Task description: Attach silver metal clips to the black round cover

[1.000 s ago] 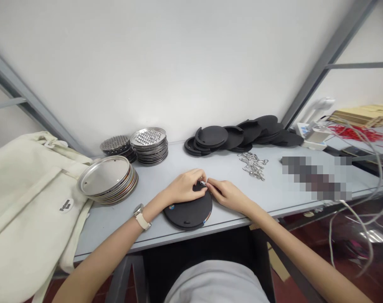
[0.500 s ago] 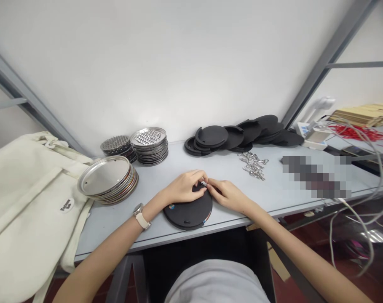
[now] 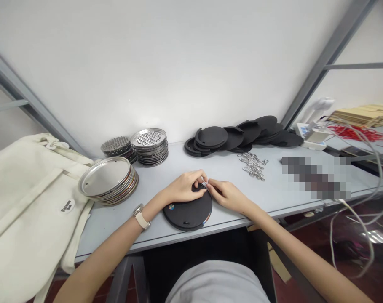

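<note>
A round black disc (image 3: pixel 188 210) lies flat near the table's front edge, with a small hole and a coloured rim showing at its lower right. My left hand (image 3: pixel 191 185) arches over its far side, thumb on the disc, fingers closed around a small silver metal clip (image 3: pixel 204 184) at the rim. From the right, my right hand (image 3: pixel 224 193) pinches the same clip between thumb and forefinger. Fingertips partly hide the clip, so whether it passes through a hole cannot be seen. Loose metal clips (image 3: pixel 253 165) lie in a heap behind my right hand.
Silver round plates (image 3: pixel 105 176) are stacked at left, beside grater-like discs (image 3: pixel 148 145). More black discs (image 3: pixel 212 136) overlap along the wall. A cream bag (image 3: pixel 36 202) covers the left end. Red cords (image 3: pixel 355 132) and white cables (image 3: pixel 332 235) are at right.
Both hands stay nearly in place over the black disc. The clip between the fingertips has shifted very slightly; nothing else has visibly moved.
</note>
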`<state>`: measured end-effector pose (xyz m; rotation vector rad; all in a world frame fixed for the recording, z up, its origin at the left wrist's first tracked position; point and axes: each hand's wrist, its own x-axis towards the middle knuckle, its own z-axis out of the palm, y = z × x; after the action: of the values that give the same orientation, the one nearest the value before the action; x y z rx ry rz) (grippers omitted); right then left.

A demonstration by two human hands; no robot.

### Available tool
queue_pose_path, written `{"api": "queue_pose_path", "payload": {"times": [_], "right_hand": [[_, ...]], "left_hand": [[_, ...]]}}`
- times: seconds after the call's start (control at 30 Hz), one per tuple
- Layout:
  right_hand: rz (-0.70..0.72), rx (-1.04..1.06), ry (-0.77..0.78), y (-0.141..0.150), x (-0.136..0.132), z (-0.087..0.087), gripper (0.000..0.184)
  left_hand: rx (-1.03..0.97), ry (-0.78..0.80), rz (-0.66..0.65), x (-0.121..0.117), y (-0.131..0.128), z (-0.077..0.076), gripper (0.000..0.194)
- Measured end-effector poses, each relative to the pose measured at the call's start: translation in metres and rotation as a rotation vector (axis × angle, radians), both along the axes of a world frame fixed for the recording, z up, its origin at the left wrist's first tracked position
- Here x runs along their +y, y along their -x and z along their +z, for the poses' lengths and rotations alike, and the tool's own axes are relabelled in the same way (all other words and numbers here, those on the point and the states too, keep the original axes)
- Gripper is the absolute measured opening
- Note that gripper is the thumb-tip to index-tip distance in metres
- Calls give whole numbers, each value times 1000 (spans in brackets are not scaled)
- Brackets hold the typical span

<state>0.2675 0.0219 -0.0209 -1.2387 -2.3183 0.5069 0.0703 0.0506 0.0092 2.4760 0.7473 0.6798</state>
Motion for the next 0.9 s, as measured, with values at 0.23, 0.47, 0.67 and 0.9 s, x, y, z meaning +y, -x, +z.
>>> {"api": "queue_pose_path", "payload": {"times": [0.23, 0.47, 0.67, 0.9], "right_hand": [[-45, 112, 5, -3, 0, 0, 26], [-30, 142, 18, -2, 0, 1, 23], [-13, 151, 35, -1, -2, 3, 20], [14, 174, 63, -1, -2, 4, 15]], "left_hand": [[-15, 10, -34, 0, -1, -1, 21], [78, -99, -14, -5, -1, 3, 18], [214, -258, 74, -5, 6, 11, 20], [271, -287, 7, -5, 6, 7, 15]]}}
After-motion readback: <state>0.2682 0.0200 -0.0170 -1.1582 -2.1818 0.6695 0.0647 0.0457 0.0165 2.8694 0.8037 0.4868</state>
